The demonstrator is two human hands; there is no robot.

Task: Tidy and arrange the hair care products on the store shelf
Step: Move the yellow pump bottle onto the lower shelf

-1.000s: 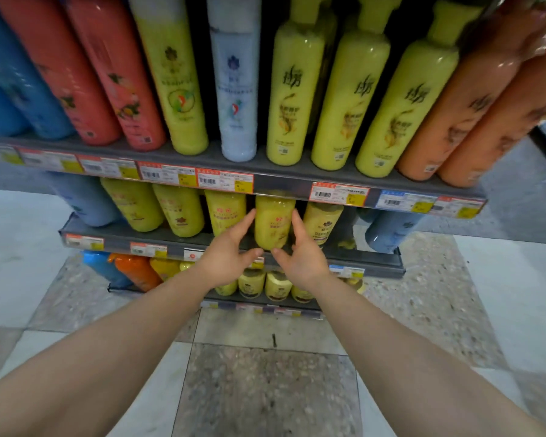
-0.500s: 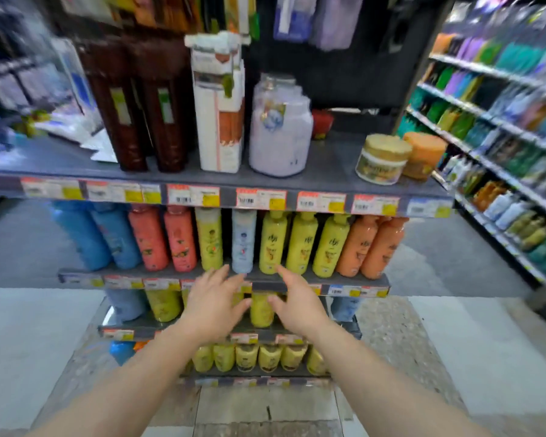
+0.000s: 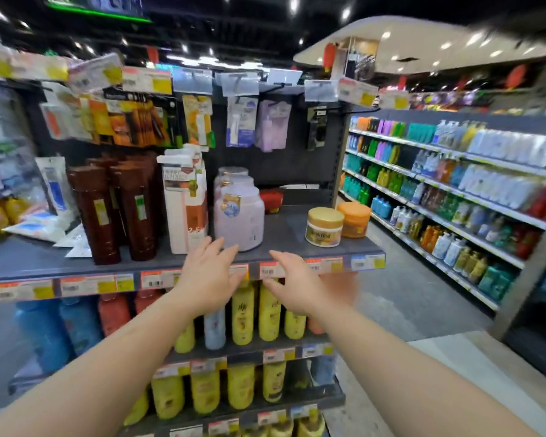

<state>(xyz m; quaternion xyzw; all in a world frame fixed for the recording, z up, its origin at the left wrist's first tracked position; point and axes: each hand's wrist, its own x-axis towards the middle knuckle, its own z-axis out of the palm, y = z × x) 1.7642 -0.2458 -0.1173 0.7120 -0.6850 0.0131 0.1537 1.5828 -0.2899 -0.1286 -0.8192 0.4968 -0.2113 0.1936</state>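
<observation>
My left hand (image 3: 207,275) and my right hand (image 3: 297,283) are both raised in front of the grey top shelf (image 3: 297,244), fingers spread and holding nothing. Just beyond my left fingertips stands a large lilac jar (image 3: 238,216), with more lilac jars behind it. To its left are a white and orange pump bottle (image 3: 186,203) and tall brown bottles (image 3: 114,209). A gold-lidded jar (image 3: 324,227) and an orange jar (image 3: 354,219) sit at the shelf's right end. Yellow bottles (image 3: 256,310) fill the shelf below, partly hidden by my hands.
Packets hang on pegs (image 3: 199,121) above the top shelf. Blue and red bottles (image 3: 76,326) stand lower left. A long aisle shelf of coloured bottles (image 3: 454,190) runs along the right, with open floor (image 3: 401,294) between it and this unit.
The view has swung up from the lower shelves to the top shelf. Both hands rose from the yellow bottles on the lower shelf to the top shelf's front edge, still holding nothing.
</observation>
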